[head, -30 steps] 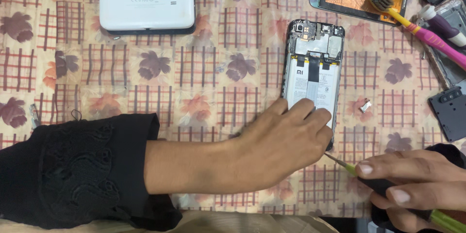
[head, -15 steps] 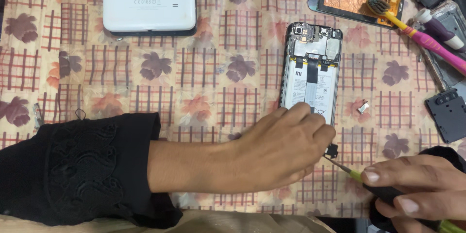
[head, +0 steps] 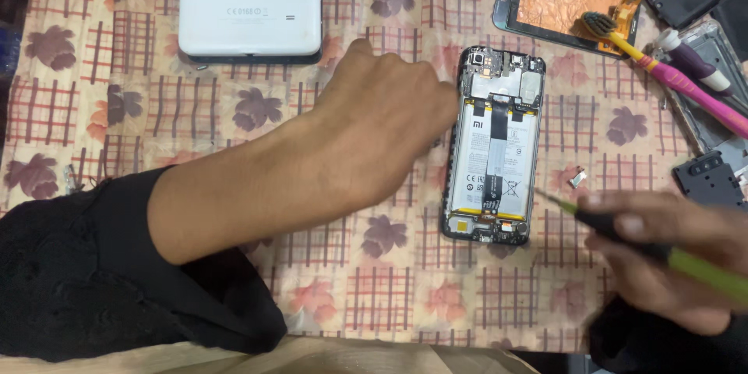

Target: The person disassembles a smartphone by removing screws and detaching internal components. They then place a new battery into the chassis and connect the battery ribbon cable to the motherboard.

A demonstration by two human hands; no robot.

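The scene is seen through a single head-worn camera, pointed steeply down at the bench (head: 93,101) from close above. The opened phone (head: 496,148) is framed near the centre, and both forearms are seen entering from the lower edge. No second view is given.

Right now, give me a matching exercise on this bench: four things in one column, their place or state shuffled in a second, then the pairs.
Things:
1. opened phone
2. white back cover
3. screwdriver
4. toothbrush

Places or states:
A. held in the right hand
B. lies at top right, bristles on the copper-backed screen panel
C. flat on the cloth at top left
D. battery exposed, left hand at its left edge

Pairs: 1-D, 2-C, 3-A, 4-B
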